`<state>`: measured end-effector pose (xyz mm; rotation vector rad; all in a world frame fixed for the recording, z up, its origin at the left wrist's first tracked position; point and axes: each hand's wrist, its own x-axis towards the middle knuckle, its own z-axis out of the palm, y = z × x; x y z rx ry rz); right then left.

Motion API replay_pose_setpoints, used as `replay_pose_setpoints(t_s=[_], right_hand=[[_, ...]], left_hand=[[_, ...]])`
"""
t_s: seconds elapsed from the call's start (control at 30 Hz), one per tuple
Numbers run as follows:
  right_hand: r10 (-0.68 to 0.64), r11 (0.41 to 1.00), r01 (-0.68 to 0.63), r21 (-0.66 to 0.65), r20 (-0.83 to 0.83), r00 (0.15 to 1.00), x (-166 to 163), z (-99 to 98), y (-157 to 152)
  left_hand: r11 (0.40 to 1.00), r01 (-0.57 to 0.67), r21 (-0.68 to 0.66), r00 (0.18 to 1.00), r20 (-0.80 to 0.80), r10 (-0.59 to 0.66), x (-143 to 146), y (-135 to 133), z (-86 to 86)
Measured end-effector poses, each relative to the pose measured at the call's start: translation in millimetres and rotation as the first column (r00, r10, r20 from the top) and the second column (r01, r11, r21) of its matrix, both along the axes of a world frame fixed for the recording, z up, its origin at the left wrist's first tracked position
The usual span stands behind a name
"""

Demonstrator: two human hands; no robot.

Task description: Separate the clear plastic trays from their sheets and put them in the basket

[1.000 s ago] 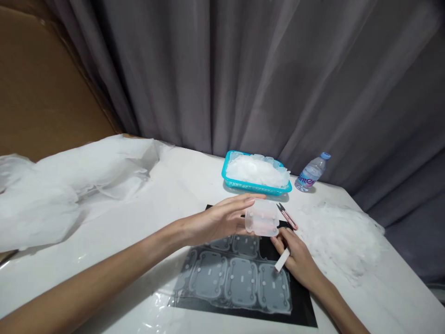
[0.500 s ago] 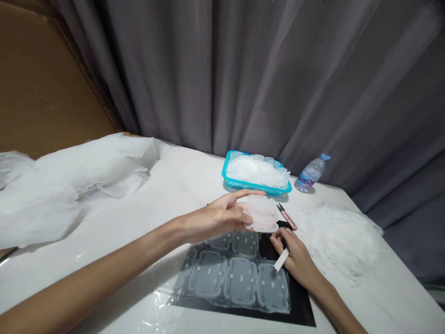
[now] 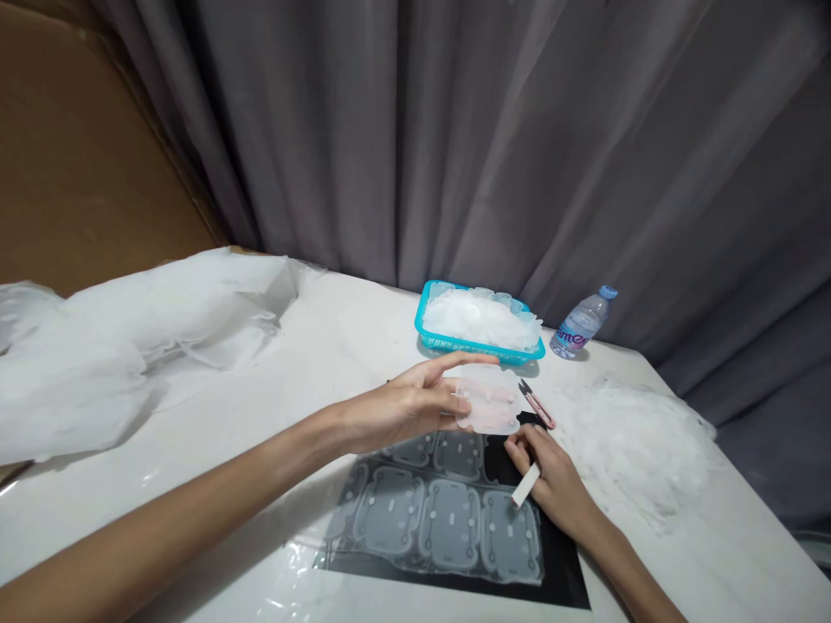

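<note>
My left hand (image 3: 421, 398) grips a thin, translucent white plastic piece (image 3: 492, 400) with wavy edges, thumb in front and fingers showing through from behind. It is held up above the far part of a black mat (image 3: 563, 567). My right hand (image 3: 545, 467) is closed around a slim white strip-like tool (image 3: 525, 486), whose flat end sticks out below the fingers; its other end is hidden in the hand. Under the hands lies a clear sheet of joined, similar rounded pieces (image 3: 451, 523), with a gap in its far row near my right hand.
A blue basket (image 3: 480, 349) heaped with white pieces stands at the back, beside a water bottle (image 3: 582, 324). Thread snips (image 3: 537, 404) lie past my right hand. Clear plastic scraps (image 3: 642, 450) are piled right; white plastic bags (image 3: 162, 320) lie left. A grey curtain (image 3: 363, 130) hangs behind.
Almost nothing differs. Both hands stay in place, the left still gripping the translucent piece and the right still holding the white tool.
</note>
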<state>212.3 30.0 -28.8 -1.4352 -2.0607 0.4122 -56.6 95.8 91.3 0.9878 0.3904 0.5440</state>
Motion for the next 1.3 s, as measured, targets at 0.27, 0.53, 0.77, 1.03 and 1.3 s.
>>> replay_pose_setpoints(t_s=[0.27,0.53,0.77,1.03,1.3], right_hand=[[0.003,1.0,-0.003,-0.005,-0.003,1.0,1.8,-5.3,0.5],[0.004,1.0,-0.004,0.008,0.002,1.0,1.9,-5.4,-0.1],[0.003,1.0,-0.003,-0.009,-0.009,1.0,1.9,-3.7,0.0],[0.01,1.0,-0.01,-0.012,-0.013,1.0,0.8,-2.8,0.5],[0.013,1.0,-0.014,-0.017,-0.018,1.0,0.8,-0.8,-1.2]], left_hand=[[0.998,-0.029,-0.055,0.999,0.011,0.03,1.4,0.3,1.0],[0.997,-0.055,-0.046,0.998,-0.007,0.055,1.0,-1.3,2.3],[0.992,-0.086,-0.09,0.996,0.031,0.089,4.6,-0.8,-1.8],[0.993,-0.094,-0.076,0.996,-0.008,0.094,4.9,-2.8,-0.2],[0.996,-0.082,-0.025,0.997,0.003,0.082,4.8,-2.5,-0.6]])
